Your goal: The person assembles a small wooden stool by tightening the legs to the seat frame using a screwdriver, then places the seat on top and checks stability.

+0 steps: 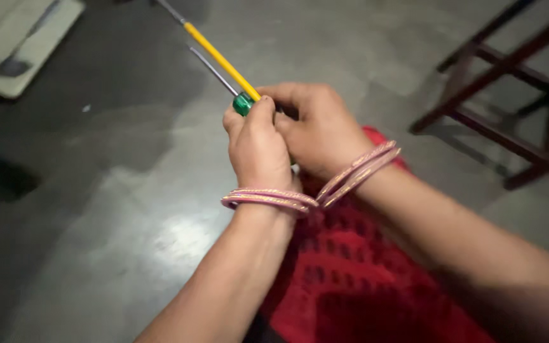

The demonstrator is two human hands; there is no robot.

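Observation:
My left hand [258,146] and my right hand [319,130] are closed together above my lap. Both grip the lower end of a long thin yellow stick [220,60] that slants up to the upper left. A green cap or collar [243,103] sits on the stick right at my left thumb. A thin grey metal rod [213,70] runs alongside the stick; which hand holds it is hidden. Pink bangles [268,198] circle my left wrist and similar bangles [357,173] my right wrist.
Red patterned cloth [351,273] covers my lap below the hands. A dark red wooden frame of a stool or chair [509,70] stands at the upper right. A pale flat mat or board [20,44] lies at the upper left on the grey floor [115,209].

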